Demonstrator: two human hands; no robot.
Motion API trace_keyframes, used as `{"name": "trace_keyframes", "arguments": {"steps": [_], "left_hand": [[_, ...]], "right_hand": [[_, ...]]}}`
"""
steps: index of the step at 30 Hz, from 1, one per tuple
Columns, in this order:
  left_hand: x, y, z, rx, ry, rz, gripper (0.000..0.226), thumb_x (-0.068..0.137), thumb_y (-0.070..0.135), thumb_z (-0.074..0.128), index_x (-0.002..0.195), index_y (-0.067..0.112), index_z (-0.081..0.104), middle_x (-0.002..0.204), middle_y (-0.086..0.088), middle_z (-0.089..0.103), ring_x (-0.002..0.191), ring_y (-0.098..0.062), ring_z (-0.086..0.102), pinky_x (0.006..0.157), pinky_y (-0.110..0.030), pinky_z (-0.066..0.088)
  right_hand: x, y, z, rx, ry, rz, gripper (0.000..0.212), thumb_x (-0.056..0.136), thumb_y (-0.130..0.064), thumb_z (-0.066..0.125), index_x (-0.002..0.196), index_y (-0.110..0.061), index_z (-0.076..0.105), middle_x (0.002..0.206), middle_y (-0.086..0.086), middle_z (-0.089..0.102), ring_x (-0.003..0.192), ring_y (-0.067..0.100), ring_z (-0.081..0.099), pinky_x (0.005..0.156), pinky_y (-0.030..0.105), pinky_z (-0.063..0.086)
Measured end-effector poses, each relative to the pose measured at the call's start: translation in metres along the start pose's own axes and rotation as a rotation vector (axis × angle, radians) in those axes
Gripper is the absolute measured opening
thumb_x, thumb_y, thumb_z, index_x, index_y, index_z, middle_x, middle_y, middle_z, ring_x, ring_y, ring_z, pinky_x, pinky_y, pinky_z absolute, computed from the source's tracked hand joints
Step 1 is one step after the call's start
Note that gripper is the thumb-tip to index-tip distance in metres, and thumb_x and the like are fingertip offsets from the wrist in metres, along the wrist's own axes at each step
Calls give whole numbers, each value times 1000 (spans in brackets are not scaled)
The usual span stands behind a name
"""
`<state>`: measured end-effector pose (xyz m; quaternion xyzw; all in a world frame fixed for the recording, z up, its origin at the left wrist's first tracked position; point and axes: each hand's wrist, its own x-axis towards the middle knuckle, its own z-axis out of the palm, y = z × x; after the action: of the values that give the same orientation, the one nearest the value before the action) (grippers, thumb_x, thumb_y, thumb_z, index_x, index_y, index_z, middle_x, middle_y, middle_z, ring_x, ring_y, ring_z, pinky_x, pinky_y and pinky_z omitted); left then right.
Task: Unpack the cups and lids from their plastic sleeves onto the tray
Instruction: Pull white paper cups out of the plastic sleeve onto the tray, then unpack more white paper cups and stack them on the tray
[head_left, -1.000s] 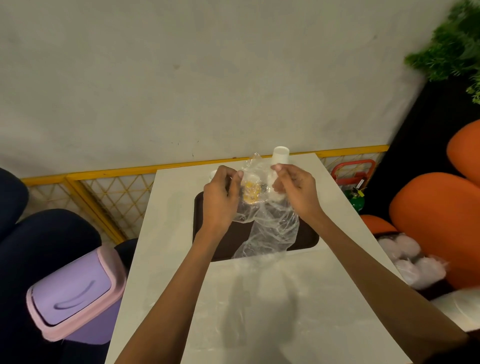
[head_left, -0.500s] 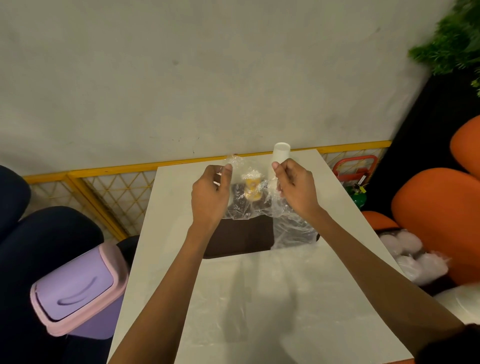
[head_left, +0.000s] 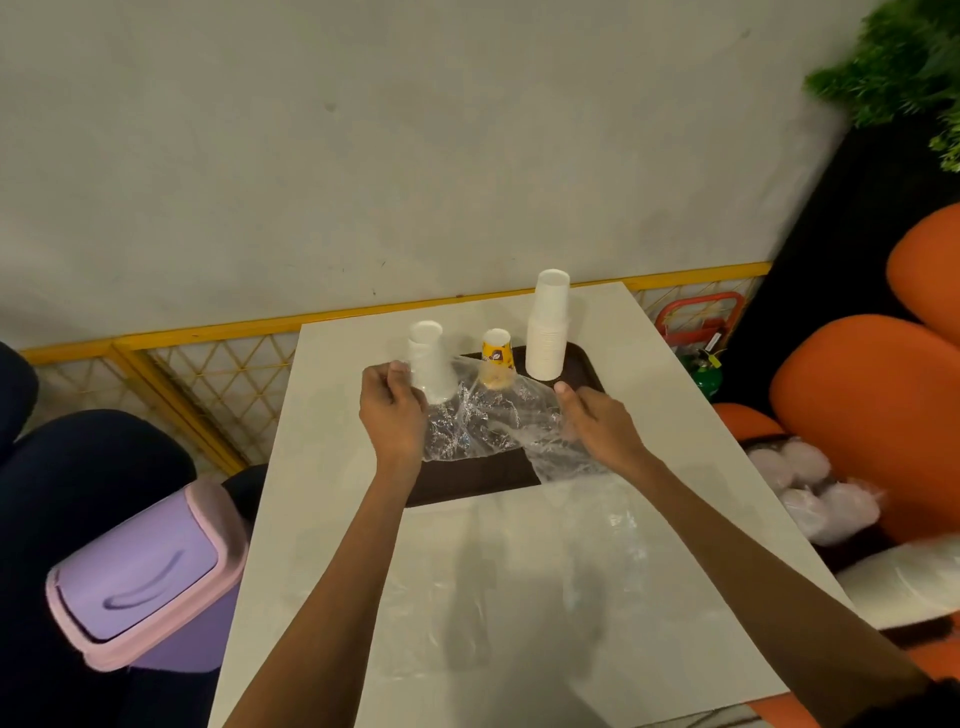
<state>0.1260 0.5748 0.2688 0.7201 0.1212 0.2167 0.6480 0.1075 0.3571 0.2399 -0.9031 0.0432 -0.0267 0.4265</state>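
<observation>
A dark brown tray (head_left: 470, 483) lies on the white table (head_left: 519, 571). Three upside-down cup stacks stand at its far side: a tall white stack (head_left: 548, 325) on the right, a short yellow printed stack (head_left: 496, 358) in the middle, and a white stack (head_left: 428, 361) on the left. A crumpled clear plastic sleeve (head_left: 488, 423) is stretched low over the tray in front of the cups. My left hand (head_left: 392, 410) pinches its left edge next to the left white stack. My right hand (head_left: 597, 423) grips its right edge.
A purple and pink swing-lid bin (head_left: 140, 571) stands left of the table. Orange seats (head_left: 872, 410) are to the right, with bagged white items (head_left: 815, 483) beside them. A yellow mesh fence (head_left: 208, 369) runs behind the table. Another clear plastic sheet (head_left: 597, 551) lies on the near table.
My hands have pulled apart and lowered, spreading the plastic sleeve flat over the tray. The yellow cups that were inside the sleeve now stand on the tray outside it.
</observation>
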Motion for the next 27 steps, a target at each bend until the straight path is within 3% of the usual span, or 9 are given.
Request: {"name": "trace_keyframes", "arguments": {"steps": [2, 5, 9, 14, 18, 21, 24, 27], "left_hand": [[-2, -13, -2, 41, 25, -11, 20, 102, 20, 40, 82, 20, 45, 56, -5, 50, 40, -4, 47, 47, -21, 39], [-5, -30, -5, 84, 55, -43, 18, 101, 25, 40, 87, 16, 45, 64, -8, 54, 55, -20, 52, 59, -34, 44], [-9, -47, -12, 115, 119, -106, 17, 101, 22, 40, 92, 9, 47, 65, -7, 55, 58, -24, 52, 61, -35, 45], [-16, -69, -22, 174, 176, -188, 21, 101, 23, 39, 96, 6, 50, 76, -13, 57, 74, -35, 57, 73, -44, 49], [-25, -73, -24, 207, 178, -204, 23, 102, 19, 39, 103, 1, 53, 68, 5, 50, 71, -29, 53, 71, -38, 46], [-31, -81, -26, 240, 141, -193, 20, 101, 22, 39, 99, 6, 51, 68, 0, 53, 70, -30, 54, 67, -36, 45], [-37, -88, -27, 340, 92, -176, 25, 102, 23, 38, 101, 2, 51, 75, -8, 56, 72, -30, 53, 64, -31, 38], [-41, -100, -37, 477, 10, -174, 26, 103, 23, 36, 104, 2, 51, 80, -8, 55, 73, -29, 51, 65, -33, 38]], "right_hand": [[1, 4, 7, -8, 33, 10, 42, 98, -44, 39, 67, -15, 42, 62, -1, 47, 59, 12, 47, 56, 27, 35], [6, 3, 9, -93, 74, 32, 38, 98, -45, 39, 70, -18, 39, 64, -3, 46, 59, 8, 44, 51, 23, 29], [5, 5, 6, -172, 91, 86, 40, 96, -52, 38, 85, -16, 50, 71, -5, 51, 65, 9, 47, 52, 20, 29], [-12, 19, 21, -184, -70, 136, 54, 93, -56, 41, 55, -18, 48, 59, -3, 53, 58, 12, 50, 58, 27, 36], [-23, 27, 34, -164, 7, 151, 46, 94, -50, 46, 60, -20, 36, 57, -4, 44, 55, 11, 43, 49, 25, 28], [-20, 28, 30, -206, 93, 128, 43, 94, -50, 45, 69, -16, 42, 61, -2, 48, 59, 14, 46, 49, 26, 29], [-13, 31, 21, -325, 146, 40, 38, 96, -47, 44, 80, -12, 46, 66, 4, 50, 62, 19, 46, 58, 28, 31], [-2, 42, 3, -542, 75, -98, 34, 97, -43, 44, 82, -13, 48, 65, 6, 48, 62, 22, 48, 62, 27, 33]]}}
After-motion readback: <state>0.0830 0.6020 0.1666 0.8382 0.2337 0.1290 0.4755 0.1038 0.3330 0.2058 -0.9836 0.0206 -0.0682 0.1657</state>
